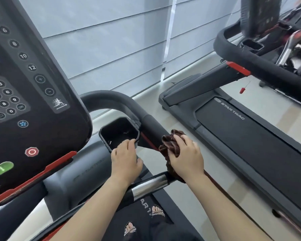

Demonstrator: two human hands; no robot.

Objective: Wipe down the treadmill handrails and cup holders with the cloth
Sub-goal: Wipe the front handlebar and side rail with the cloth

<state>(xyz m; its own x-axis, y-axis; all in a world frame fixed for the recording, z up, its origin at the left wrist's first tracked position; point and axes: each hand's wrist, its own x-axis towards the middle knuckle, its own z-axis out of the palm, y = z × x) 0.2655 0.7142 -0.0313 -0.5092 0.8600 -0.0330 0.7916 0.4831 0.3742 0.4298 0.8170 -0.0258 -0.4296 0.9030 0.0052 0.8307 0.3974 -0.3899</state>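
A dark brown cloth (170, 145) is bunched over the black right handrail (151, 126) of the treadmill. My right hand (186, 153) grips the cloth and presses it onto the rail. My left hand (125, 157) holds the near rim of the black cup holder (119, 131), its fingers curled over the edge. The cup holder sits just left of the handrail, below the console. A chrome grip bar (149, 185) runs under both wrists. The rail beneath the cloth is hidden.
The black console (24, 84) with number keys and a red stop button fills the left side. A second treadmill (241, 129) stands to the right, its own handrail (254, 61) at top right. Window blinds lie ahead. My sandalled feet stand on the belt below.
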